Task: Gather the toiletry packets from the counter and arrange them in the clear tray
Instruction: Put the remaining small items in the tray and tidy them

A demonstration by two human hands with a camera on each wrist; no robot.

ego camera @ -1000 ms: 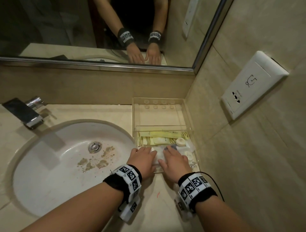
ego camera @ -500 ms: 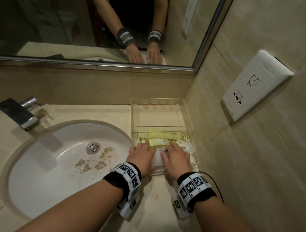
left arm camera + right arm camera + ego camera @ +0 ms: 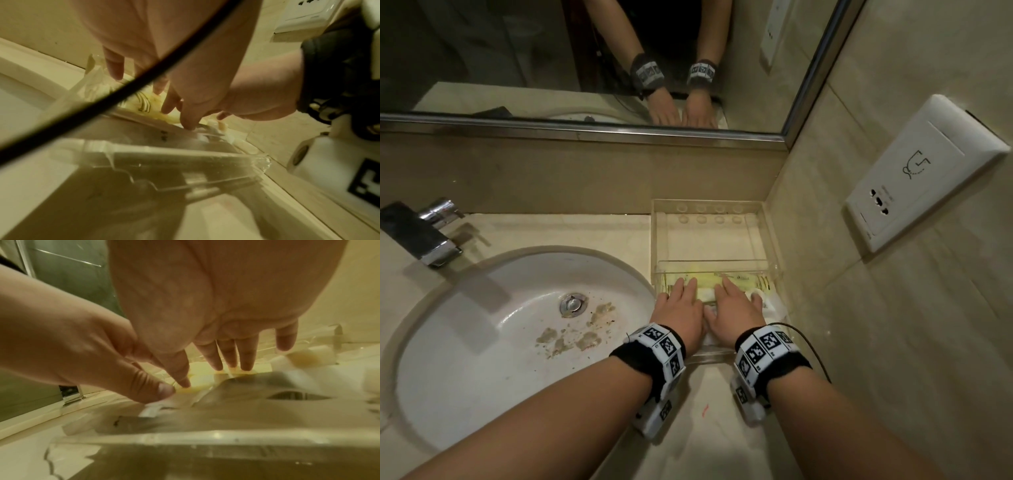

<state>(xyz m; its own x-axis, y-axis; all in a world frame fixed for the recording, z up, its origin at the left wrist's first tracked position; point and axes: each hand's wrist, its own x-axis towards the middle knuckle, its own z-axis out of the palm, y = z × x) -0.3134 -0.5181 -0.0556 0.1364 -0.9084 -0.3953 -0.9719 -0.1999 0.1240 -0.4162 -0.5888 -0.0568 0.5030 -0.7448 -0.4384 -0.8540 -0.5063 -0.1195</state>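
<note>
Beige counter point(image 3: 551, 229) w/ sink point(image 3: 482, 325) (stained, prob. dirt), clear tray point(image 3: 770, 240) on it.

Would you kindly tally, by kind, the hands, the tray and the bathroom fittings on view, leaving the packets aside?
Bare hands: 2 (left hand, right hand)
Clear plastic tray: 1
Chrome tap: 1
White oval basin: 1
White wall socket: 1
Metal-framed mirror: 1
Total: 7
</note>
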